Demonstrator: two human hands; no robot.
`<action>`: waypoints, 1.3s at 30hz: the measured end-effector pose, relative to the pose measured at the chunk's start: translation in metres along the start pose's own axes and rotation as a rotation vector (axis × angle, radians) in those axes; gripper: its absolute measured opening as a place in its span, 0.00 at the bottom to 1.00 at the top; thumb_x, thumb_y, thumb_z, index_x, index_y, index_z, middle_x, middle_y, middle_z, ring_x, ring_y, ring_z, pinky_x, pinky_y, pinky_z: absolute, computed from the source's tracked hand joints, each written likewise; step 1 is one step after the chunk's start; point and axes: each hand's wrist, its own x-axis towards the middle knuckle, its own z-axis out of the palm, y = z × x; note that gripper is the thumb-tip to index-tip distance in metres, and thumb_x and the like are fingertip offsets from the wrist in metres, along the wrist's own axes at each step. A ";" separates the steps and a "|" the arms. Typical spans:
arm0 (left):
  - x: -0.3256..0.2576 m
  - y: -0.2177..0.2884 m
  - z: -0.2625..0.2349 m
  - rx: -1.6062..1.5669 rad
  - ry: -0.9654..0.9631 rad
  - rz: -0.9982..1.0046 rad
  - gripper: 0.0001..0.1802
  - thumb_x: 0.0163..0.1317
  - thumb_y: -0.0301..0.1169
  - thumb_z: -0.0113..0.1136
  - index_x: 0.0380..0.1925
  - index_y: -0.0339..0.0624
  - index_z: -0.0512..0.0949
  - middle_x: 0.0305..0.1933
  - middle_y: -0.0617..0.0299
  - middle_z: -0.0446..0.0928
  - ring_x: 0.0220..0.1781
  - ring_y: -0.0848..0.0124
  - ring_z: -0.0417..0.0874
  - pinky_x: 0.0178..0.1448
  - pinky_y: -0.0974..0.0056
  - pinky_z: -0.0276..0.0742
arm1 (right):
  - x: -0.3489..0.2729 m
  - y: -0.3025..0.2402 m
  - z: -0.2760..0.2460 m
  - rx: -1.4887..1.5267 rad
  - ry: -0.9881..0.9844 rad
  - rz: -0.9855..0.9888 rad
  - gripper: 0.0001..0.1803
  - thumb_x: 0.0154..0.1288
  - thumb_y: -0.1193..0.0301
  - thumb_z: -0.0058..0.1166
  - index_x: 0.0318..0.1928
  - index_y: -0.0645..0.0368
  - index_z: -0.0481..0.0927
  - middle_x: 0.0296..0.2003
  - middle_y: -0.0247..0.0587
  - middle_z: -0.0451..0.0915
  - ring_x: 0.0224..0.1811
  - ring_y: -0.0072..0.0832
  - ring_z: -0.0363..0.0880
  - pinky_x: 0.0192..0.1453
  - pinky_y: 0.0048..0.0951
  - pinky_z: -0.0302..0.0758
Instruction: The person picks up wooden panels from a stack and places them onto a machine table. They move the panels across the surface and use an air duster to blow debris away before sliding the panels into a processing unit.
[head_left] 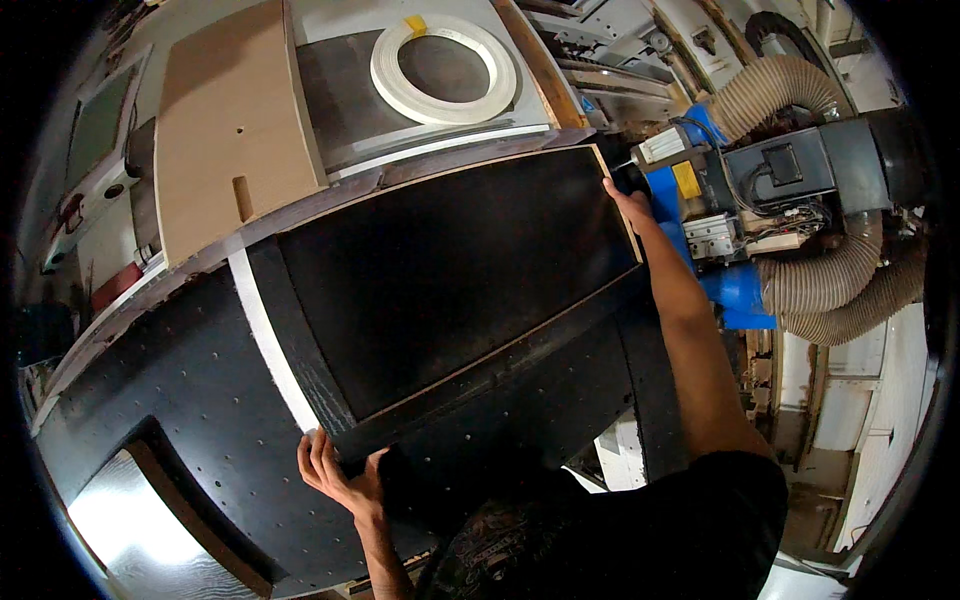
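A black rectangular panel (460,280) lies in front of me on a black table (235,440) dotted with small holes. Its right end and near side show thin light-brown edges. Along the left side of the panel runs a white strip (270,340). My left hand (345,485) is at the near left corner, fingers curled against the end of the white strip and thumb apart. With my right arm stretched forward, my right hand (627,203) grips the far right edge, thumb on top; its other fingers are mostly hidden.
Beyond the table lie a brown board (220,130) with a slot and a roll of white edge banding (393,90). At right stands a machine (780,165) with ribbed hoses (825,285), close to my right hand. A glossy board (150,520) rests at the near left.
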 end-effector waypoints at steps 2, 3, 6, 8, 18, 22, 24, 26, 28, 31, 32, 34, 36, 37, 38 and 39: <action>0.001 -0.003 0.002 -0.023 0.012 0.019 0.52 0.40 0.51 0.89 0.65 0.40 0.78 0.72 0.56 0.78 0.77 0.47 0.71 0.80 0.42 0.63 | 0.004 0.001 0.000 -0.009 -0.003 -0.004 0.64 0.49 0.22 0.69 0.61 0.76 0.82 0.63 0.64 0.82 0.67 0.51 0.81 0.69 0.44 0.77; 0.000 -0.003 0.003 -0.032 0.026 0.027 0.52 0.40 0.51 0.89 0.65 0.40 0.78 0.72 0.56 0.78 0.77 0.47 0.71 0.80 0.42 0.64 | 0.006 -0.002 0.000 -0.010 -0.005 -0.012 0.63 0.49 0.23 0.70 0.60 0.76 0.82 0.63 0.64 0.82 0.67 0.51 0.82 0.68 0.44 0.77; -0.001 -0.002 0.004 -0.052 0.031 0.000 0.49 0.42 0.50 0.90 0.63 0.42 0.79 0.72 0.58 0.79 0.78 0.48 0.70 0.81 0.42 0.61 | 0.006 -0.003 0.005 -0.059 0.063 -0.049 0.64 0.49 0.23 0.69 0.60 0.76 0.82 0.61 0.64 0.84 0.65 0.51 0.83 0.67 0.45 0.78; -0.001 -0.004 0.003 -0.055 0.027 0.010 0.49 0.42 0.49 0.90 0.64 0.42 0.79 0.72 0.58 0.79 0.78 0.49 0.70 0.81 0.42 0.61 | 0.007 0.002 0.009 -0.094 0.118 -0.004 0.63 0.49 0.23 0.69 0.61 0.75 0.82 0.61 0.63 0.84 0.66 0.52 0.83 0.68 0.45 0.78; -0.002 -0.001 -0.003 -0.109 -0.004 0.035 0.50 0.46 0.48 0.89 0.68 0.41 0.76 0.75 0.56 0.76 0.79 0.49 0.68 0.81 0.42 0.58 | -0.071 0.030 0.000 -0.282 0.140 -0.550 0.63 0.61 0.35 0.71 0.81 0.66 0.59 0.80 0.64 0.60 0.84 0.57 0.56 0.86 0.50 0.54; 0.005 0.002 -0.007 0.012 -0.119 0.044 0.59 0.44 0.56 0.86 0.72 0.37 0.72 0.79 0.51 0.71 0.79 0.46 0.67 0.82 0.42 0.54 | -0.187 0.061 0.004 -0.029 0.394 -0.726 0.50 0.71 0.46 0.66 0.80 0.66 0.62 0.78 0.66 0.63 0.82 0.62 0.58 0.84 0.57 0.56; 0.013 0.003 -0.011 -0.040 -0.124 0.050 0.58 0.42 0.49 0.88 0.72 0.37 0.72 0.79 0.52 0.71 0.79 0.49 0.68 0.82 0.43 0.55 | -0.239 0.106 0.033 0.157 0.581 -0.580 0.37 0.79 0.54 0.59 0.76 0.67 0.69 0.77 0.66 0.65 0.79 0.61 0.62 0.82 0.56 0.60; 0.015 0.004 -0.012 -0.056 -0.120 0.065 0.58 0.41 0.43 0.89 0.73 0.38 0.71 0.80 0.50 0.69 0.78 0.49 0.68 0.81 0.44 0.55 | -0.259 0.142 0.052 0.189 0.633 -0.433 0.29 0.82 0.59 0.55 0.71 0.69 0.75 0.73 0.66 0.71 0.76 0.61 0.68 0.79 0.56 0.65; 0.012 0.007 -0.010 -0.065 -0.076 0.071 0.59 0.40 0.44 0.89 0.74 0.39 0.70 0.80 0.49 0.68 0.78 0.47 0.68 0.81 0.43 0.56 | -0.278 0.165 0.047 0.179 0.511 -0.341 0.26 0.82 0.62 0.54 0.67 0.71 0.79 0.70 0.66 0.75 0.73 0.61 0.73 0.77 0.56 0.68; 0.008 0.014 -0.015 -0.036 -0.040 0.139 0.53 0.46 0.39 0.87 0.73 0.42 0.72 0.78 0.45 0.69 0.78 0.47 0.69 0.79 0.42 0.59 | -0.281 0.150 0.056 0.103 0.538 -0.537 0.24 0.80 0.62 0.55 0.62 0.73 0.83 0.66 0.65 0.80 0.70 0.60 0.76 0.75 0.56 0.71; 0.004 0.012 -0.013 -0.002 -0.022 0.168 0.52 0.47 0.39 0.87 0.73 0.43 0.72 0.78 0.46 0.69 0.77 0.47 0.70 0.79 0.42 0.60 | -0.284 0.146 0.054 0.080 0.533 -0.537 0.25 0.80 0.62 0.55 0.62 0.73 0.82 0.67 0.65 0.79 0.70 0.60 0.76 0.76 0.56 0.70; -0.002 0.007 -0.006 0.053 0.024 0.225 0.47 0.50 0.38 0.85 0.71 0.45 0.74 0.77 0.47 0.71 0.76 0.48 0.73 0.77 0.42 0.64 | -0.287 0.140 0.054 0.046 0.525 -0.539 0.26 0.79 0.61 0.56 0.62 0.74 0.82 0.68 0.65 0.78 0.71 0.59 0.75 0.76 0.55 0.69; -0.008 0.007 0.000 0.098 0.063 0.262 0.43 0.51 0.38 0.84 0.69 0.46 0.76 0.76 0.50 0.73 0.75 0.50 0.74 0.77 0.43 0.64 | -0.288 0.143 0.049 0.093 0.473 -0.558 0.28 0.79 0.59 0.57 0.63 0.74 0.81 0.70 0.65 0.76 0.74 0.59 0.72 0.78 0.56 0.66; -0.010 0.007 0.002 0.121 0.084 0.278 0.42 0.51 0.38 0.84 0.68 0.47 0.77 0.75 0.52 0.74 0.75 0.51 0.74 0.77 0.43 0.64 | -0.289 0.145 0.049 0.116 0.445 -0.569 0.29 0.78 0.58 0.58 0.64 0.74 0.81 0.71 0.65 0.75 0.75 0.59 0.71 0.80 0.56 0.65; -0.012 0.007 0.003 0.143 0.084 0.293 0.40 0.52 0.38 0.83 0.66 0.48 0.78 0.74 0.53 0.76 0.74 0.52 0.75 0.76 0.43 0.64 | -0.293 0.148 0.049 0.099 0.419 -0.543 0.30 0.78 0.58 0.58 0.65 0.74 0.80 0.72 0.65 0.73 0.77 0.59 0.69 0.81 0.57 0.63; -0.013 0.007 0.004 0.167 0.090 0.304 0.38 0.52 0.38 0.83 0.64 0.49 0.79 0.73 0.55 0.77 0.74 0.52 0.76 0.76 0.44 0.65 | -0.298 0.149 0.048 0.085 0.392 -0.523 0.31 0.78 0.57 0.58 0.66 0.74 0.78 0.74 0.66 0.71 0.78 0.59 0.66 0.82 0.57 0.61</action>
